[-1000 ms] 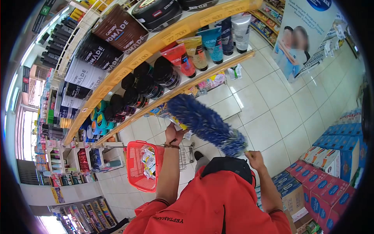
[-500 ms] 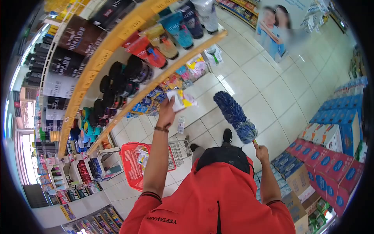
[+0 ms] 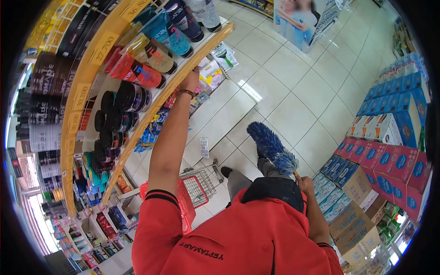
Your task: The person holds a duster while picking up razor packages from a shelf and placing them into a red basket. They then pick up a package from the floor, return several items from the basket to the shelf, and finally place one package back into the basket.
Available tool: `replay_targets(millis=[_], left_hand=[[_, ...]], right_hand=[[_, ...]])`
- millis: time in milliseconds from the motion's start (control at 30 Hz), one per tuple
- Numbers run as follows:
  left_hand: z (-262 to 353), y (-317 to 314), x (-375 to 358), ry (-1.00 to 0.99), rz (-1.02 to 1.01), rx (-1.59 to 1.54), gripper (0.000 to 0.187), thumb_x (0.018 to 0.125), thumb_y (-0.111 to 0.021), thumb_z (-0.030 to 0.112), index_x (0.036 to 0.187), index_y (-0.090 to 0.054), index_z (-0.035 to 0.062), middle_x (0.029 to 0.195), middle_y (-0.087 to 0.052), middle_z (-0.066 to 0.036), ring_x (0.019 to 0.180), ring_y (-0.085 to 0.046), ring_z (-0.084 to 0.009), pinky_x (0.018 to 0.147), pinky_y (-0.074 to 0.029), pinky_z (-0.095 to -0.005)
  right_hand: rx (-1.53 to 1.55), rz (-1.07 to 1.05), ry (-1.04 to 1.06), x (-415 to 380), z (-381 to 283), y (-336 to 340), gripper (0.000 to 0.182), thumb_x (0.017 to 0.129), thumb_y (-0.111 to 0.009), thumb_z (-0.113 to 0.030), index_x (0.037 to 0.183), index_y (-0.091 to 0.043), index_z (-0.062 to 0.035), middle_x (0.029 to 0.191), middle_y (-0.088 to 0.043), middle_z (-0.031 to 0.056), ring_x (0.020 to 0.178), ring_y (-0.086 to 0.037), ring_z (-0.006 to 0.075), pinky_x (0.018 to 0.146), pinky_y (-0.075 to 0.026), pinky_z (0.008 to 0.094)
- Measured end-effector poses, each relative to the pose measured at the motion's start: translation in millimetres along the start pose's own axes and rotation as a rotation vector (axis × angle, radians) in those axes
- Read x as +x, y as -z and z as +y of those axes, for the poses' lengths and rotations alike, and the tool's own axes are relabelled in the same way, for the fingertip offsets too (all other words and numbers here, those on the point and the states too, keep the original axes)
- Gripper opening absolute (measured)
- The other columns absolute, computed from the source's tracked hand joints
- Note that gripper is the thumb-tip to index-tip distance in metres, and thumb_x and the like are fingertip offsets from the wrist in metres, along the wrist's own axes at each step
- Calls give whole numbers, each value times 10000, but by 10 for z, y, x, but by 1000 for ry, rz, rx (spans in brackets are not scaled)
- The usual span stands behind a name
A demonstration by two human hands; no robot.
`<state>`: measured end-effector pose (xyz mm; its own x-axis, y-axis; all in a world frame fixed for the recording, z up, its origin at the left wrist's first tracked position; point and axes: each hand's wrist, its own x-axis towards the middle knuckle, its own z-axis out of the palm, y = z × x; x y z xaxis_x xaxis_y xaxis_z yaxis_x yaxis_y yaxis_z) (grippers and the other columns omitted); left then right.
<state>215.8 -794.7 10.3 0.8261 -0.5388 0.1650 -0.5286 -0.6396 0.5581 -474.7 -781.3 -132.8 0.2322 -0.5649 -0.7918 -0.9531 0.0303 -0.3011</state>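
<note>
My left hand reaches under the edge of the shelf, its fingers partly hidden behind the board. A white-and-yellow packet shows at its fingertips, in front of pink-and-yellow hanging packets. My right hand is closed around the handle of a duster. The blue, fluffy head points forward and to the left over the floor.
Hair gel tubes and dark round jars stand on the shelf at my left. A red shopping basket stands by a wire cart. Stacked boxes line the right; a poster stand is ahead.
My left hand has moved forward with the packet, in under the shelf edge towards the hanging packets. My right hand keeps the duster low, now slightly closer to my body.
</note>
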Motion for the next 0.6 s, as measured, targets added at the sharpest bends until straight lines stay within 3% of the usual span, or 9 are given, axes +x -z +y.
replay_targets(millis=[133, 200, 267, 300, 367, 433, 467, 533, 600], left_hand=[[228, 86, -89, -34, 21, 115, 223, 863, -716, 82, 1072, -648, 45, 901, -725, -81, 844, -717, -210, 777, -549, -353], [219, 78, -297, -14, -9, -31, 187, 851, -721, 71, 1022, -648, 53, 858, -721, -80, 806, -716, -213, 743, -549, -348], [195, 20, -547, -198, 147, -96, 136, 839, -735, 91, 942, -650, 62, 824, -717, -76, 783, -716, -218, 716, -549, -350], [138, -59, -695, -201, 136, -99, 136, 839, -735, 91, 942, -650, 62, 824, -717, -76, 783, -716, -218, 716, -549, -350], [-87, -281, -1083, -1, 79, -115, 88, 865, -713, 79, 910, -643, 50, 801, -707, -96, 710, -713, -212, 645, -550, -343], [-339, -498, -1489, 24, 24, -204, 115, 862, -725, 94, 932, -646, 48, 803, -707, -91, 655, -696, -205, 608, -542, -332], [-367, -533, -1709, -30, 33, -159, 120, 864, -729, 101, 933, -647, 48, 805, -707, -86, 656, -695, -204, 617, -542, -334], [-621, -723, -2092, 81, -85, -175, 117, 851, -735, 117, 930, -665, 65, 793, -717, -83, 732, -706, -242, 699, -547, -360], [-764, -819, -2467, 158, -248, -179, 130, 823, -748, 137, 933, -705, 84, 850, -746, -77, 818, -722, -291, 759, -551, -369]], right_hand=[[-54, 53, -156, -192, 234, -40, 758, 916, -518, -647, 925, -742, 78, 987, -686, 348, 1019, -674, 464, 908, -495, 523], [23, 39, -192, -153, 513, -243, 796, 917, -511, -655, 907, -723, 113, 968, -672, 369, 1030, -662, 482, 911, -488, 514], [77, 52, -217, -166, 605, -368, 810, 920, -506, -662, 889, -715, 120, 960, -663, 380, 1037, -656, 492, 913, -483, 513], [124, 57, -241, -191, 669, -468, 825, 924, -500, -670, 871, -707, 127, 952, -654, 391, 1044, -649, 502, 915, -478, 511], [116, 66, -222, 22, 1067, -862, 833, 927, -497, -674, 862, -701, 131, 947, -648, 395, 1050, -643, 509, 917, -473, 513], [94, 67, -195, -27, 1146, -932, 840, 931, -493, -678, 852, -695, 134, 942, -643, 400, 1057, -638, 515, 919, -467, 515], [112, 53, -248, -104, 959, -810, 840, 934, -491, -680, 866, -700, 131, 958, -645, 398, 1060, -636, 515, 926, -464, 517], [123, 37, -300, -160, 771, -704, 839, 936, -489, -682, 881, -704, 127, 973, -646, 396, 1063, -634, 515, 932, -462, 519], [58, 116, -263, -128, 677, -715, 774, 932, -510, -662, 918, -721, 82, 941, -656, 385, 959, -653, 515, 860, -486, 549]])
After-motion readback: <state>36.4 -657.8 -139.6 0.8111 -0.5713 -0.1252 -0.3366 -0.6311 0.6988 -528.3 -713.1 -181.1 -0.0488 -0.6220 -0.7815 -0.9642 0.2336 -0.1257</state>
